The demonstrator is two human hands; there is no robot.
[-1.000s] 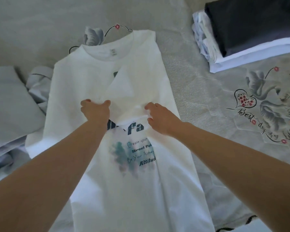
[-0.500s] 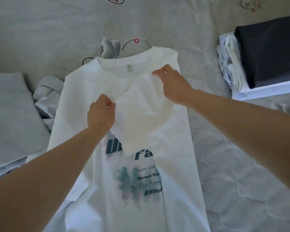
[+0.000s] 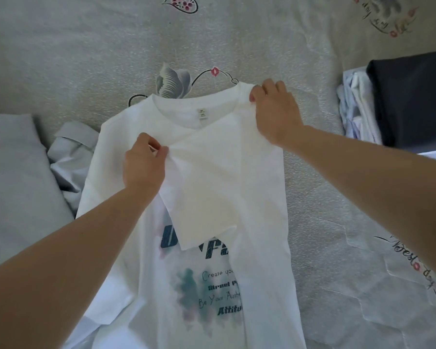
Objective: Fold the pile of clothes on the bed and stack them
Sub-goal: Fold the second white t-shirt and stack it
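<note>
White T-shirt (image 3: 259, 192) edges in both hands' pinch.

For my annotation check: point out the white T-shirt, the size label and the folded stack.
white T-shirt (image 3: 212, 285): head view, printed chest.
size label (image 3: 202, 114): head view, tag inside collar.
folded stack (image 3: 410, 102): head view, dark top garment.

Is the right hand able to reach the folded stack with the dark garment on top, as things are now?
Probably not at once: the right hand grips the white T-shirt at its shoulder. Nothing lies between it and the folded stack, so after letting go, likely yes.
</note>
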